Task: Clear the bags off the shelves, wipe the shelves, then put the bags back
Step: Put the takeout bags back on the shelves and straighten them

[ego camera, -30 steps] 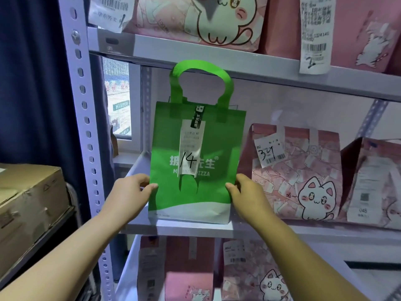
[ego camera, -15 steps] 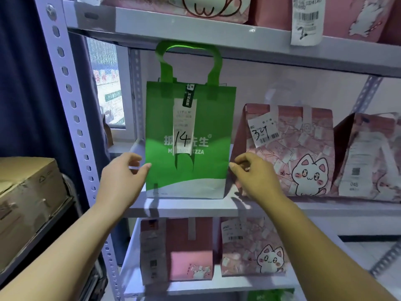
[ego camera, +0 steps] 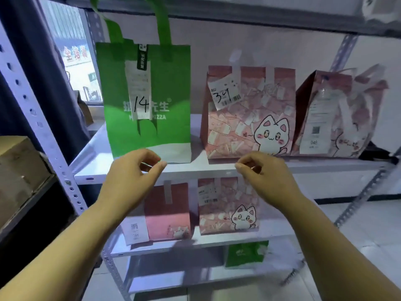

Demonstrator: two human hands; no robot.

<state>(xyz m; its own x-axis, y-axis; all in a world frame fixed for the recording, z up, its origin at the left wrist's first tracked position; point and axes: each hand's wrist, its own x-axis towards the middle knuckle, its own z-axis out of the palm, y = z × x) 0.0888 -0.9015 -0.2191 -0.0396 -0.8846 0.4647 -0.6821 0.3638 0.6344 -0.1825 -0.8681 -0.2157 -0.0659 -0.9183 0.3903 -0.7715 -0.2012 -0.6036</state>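
Observation:
A green tote bag point(ego camera: 149, 101) marked 14 stands upright at the left of the middle shelf point(ego camera: 217, 168). To its right stands a pink cat bag point(ego camera: 249, 118) tagged 34, then another pink bag point(ego camera: 334, 118) turned sideways. My left hand point(ego camera: 132, 174) hovers just in front of the green bag's base, fingers curled, holding nothing. My right hand point(ego camera: 264, 177) hangs in front of the shelf edge below the cat bag, fingers loosely curled and empty. Neither hand touches a bag.
The shelf below point(ego camera: 195, 242) holds a plain pink bag point(ego camera: 165, 213) and a pink cat bag point(ego camera: 230, 209). A small green bag point(ego camera: 245, 254) lies on a lower shelf. A perforated metal upright point(ego camera: 43, 127) stands at left, with cardboard boxes point(ego camera: 19, 168) beyond it.
Both hands have let go of the green bag's sides and drawn back toward me and down. The bag now stands on the shelf. The view has tilted downward.

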